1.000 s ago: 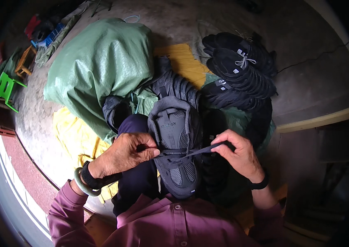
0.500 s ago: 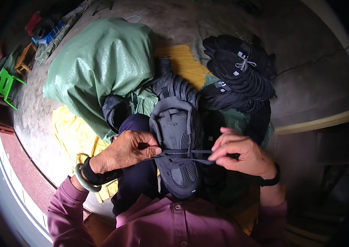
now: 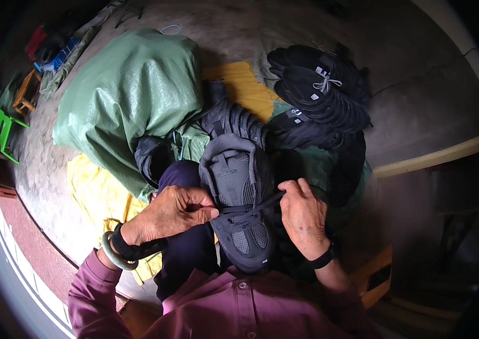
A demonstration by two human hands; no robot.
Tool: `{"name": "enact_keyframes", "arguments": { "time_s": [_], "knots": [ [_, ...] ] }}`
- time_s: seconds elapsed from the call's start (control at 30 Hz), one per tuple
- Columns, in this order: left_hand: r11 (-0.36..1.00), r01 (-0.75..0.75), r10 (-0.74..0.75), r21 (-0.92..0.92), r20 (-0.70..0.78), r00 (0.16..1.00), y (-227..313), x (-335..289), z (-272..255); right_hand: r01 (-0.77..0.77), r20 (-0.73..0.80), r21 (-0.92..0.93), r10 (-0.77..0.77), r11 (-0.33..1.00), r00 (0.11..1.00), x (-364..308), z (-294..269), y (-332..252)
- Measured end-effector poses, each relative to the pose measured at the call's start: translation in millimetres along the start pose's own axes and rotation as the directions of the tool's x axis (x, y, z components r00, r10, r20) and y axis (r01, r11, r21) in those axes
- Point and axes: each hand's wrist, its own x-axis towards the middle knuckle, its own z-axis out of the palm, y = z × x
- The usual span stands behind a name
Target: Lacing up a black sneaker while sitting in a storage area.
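Observation:
A dark grey shoe upper (image 3: 245,237) with mesh panels lies in front of me, its toe toward my body and its collar pointing away. A flat dark shoelace (image 3: 265,204) runs across its tongue. My left hand (image 3: 180,212), a bangle and a black band at its wrist, pinches the lace close to the upper's left edge. On the other side my right hand (image 3: 302,212), also with a black wristband, is closed on the lace and holds it taut, slanting up to the right. The lace ends are hidden in the fingers.
A large green woven sack (image 3: 132,85) bulges at the far left, over yellow sheeting (image 3: 104,189). Stacked dark uppers (image 3: 236,121) sit just beyond the shoe. More black bundled uppers (image 3: 321,93) are piled at the far right. A green chair (image 3: 0,130) stands at far left.
My right hand has moved up and slightly left, turning its back upward. The lace it holds now slants upward. My left hand stays beside the shoe's edge, still pinching.

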Motion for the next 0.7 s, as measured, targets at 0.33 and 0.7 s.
{"name": "enact_keyframes", "arguments": {
  "time_s": [0.33, 0.7],
  "knots": [
    [0.984, 0.052, -0.059, -0.172, -0.036, 0.998, -19, -19, -13, -0.293, 0.459, 0.869, 0.426, -0.399, 0.779, -17, 33, -29],
    [0.968, 0.163, -0.216, -0.191, -0.301, 0.929, -69, -107, -95, -0.298, 0.235, 0.923, 0.257, 0.243, 0.938, -26, 30, -37]
  ]
}}
